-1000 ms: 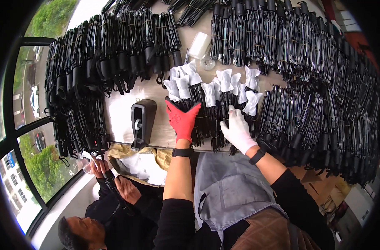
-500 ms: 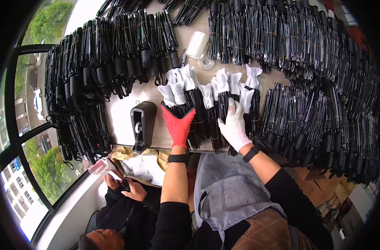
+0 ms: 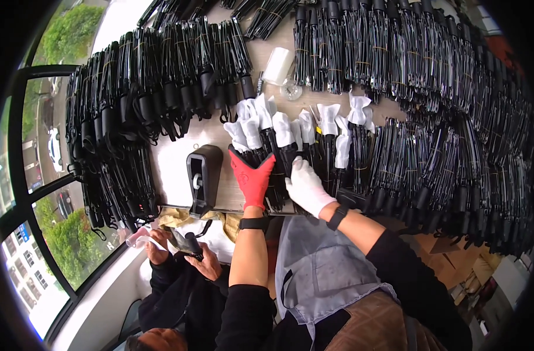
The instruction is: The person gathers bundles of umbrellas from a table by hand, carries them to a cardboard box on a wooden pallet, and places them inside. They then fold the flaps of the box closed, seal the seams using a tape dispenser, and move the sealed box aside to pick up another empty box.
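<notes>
The left hand [image 3: 253, 178], in a red glove, lies flat on a row of black bundles capped with white wrapping [image 3: 290, 131] at the near edge of the surface [image 3: 173, 169], and the right hand [image 3: 307, 187], in a white glove, rests just beside it on the same row. A black tape dispenser [image 3: 202, 178] stands left of the red glove, a clear tape roll [image 3: 277, 65] lies farther back, and heaps of black bundled parts [image 3: 431, 105] ring the surface. Below the edge, another person's hands [image 3: 179, 248] hold a small dark object.
</notes>
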Available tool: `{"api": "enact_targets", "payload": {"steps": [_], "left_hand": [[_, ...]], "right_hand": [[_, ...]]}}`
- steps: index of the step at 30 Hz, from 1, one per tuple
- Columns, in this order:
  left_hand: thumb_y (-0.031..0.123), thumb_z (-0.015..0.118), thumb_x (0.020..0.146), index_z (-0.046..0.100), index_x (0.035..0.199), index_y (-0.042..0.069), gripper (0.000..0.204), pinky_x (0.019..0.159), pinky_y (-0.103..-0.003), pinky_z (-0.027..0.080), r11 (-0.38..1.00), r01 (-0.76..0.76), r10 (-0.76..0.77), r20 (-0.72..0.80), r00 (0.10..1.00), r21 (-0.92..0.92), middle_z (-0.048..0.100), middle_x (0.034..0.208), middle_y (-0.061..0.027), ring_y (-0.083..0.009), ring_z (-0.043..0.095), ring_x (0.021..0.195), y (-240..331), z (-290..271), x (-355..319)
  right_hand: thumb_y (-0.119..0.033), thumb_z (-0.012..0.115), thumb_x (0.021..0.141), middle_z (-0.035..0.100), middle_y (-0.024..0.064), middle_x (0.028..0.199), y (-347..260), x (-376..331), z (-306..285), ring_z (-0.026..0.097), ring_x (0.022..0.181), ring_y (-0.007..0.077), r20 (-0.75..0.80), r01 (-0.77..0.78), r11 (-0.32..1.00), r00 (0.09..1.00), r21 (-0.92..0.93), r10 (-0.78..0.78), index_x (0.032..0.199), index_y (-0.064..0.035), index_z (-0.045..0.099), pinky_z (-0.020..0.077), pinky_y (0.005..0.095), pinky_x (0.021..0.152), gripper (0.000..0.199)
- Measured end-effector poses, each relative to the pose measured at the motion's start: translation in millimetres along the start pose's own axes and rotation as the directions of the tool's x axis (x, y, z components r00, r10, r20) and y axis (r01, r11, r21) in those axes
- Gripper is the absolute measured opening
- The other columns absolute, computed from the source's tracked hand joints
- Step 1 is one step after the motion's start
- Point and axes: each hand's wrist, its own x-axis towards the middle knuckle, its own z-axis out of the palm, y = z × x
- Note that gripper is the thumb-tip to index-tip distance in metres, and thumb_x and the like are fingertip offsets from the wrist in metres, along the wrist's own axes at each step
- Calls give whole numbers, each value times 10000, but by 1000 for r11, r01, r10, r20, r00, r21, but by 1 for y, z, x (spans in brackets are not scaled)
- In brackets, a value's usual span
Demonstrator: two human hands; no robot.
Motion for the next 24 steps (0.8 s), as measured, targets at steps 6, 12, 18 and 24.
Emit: {"api": "enact_targets", "payload": {"steps": [6, 12, 18, 24], "left_hand": [[567, 865, 568, 63, 1528, -13, 1380, 1140, -532, 230, 980, 157, -165, 60, 984, 120, 189, 1554, -253, -415, 282, 1409, 27, 7, -8], [644, 857, 508, 43, 1532, -1, 1458, 1122, -607, 202, 956, 134, -137, -6, 990, 262, 183, 1563, -239, -411, 280, 1415, 16, -1, -5], [583, 879, 527, 37, 1530, -2, 1434, 1111, -580, 246, 943, 163, -174, 10, 985, 291, 189, 1553, -256, -410, 281, 1415, 25, 4, -8], [555, 891, 532, 40, 1529, -4, 1425, 1105, -566, 269, 936, 185, -198, 16, 980, 299, 201, 1544, -266, -411, 279, 1415, 28, 1, -4]], "right_hand": [[-142, 625, 845, 560, 295, 1055, 9, 5, 30, 622, 985, 391, -48, 53, 975, 997, -215, -64, 1166, 138, 466, 528, 454, 841, 455], [-209, 650, 844, 558, 244, 1094, 13, -22, -41, 615, 1002, 387, 51, 93, 991, 995, -93, -88, 1221, 65, 479, 517, 471, 848, 497], [-290, 726, 791, 589, 245, 1089, 73, -46, -53, 624, 987, 421, -243, -293, 948, 935, -125, 257, 1217, 12, 461, 516, 474, 851, 585], [-343, 759, 765, 583, 261, 1122, 74, -45, -54, 632, 961, 440, -193, -299, 952, 940, -62, 283, 1214, 28, 439, 525, 478, 835, 665]]}}
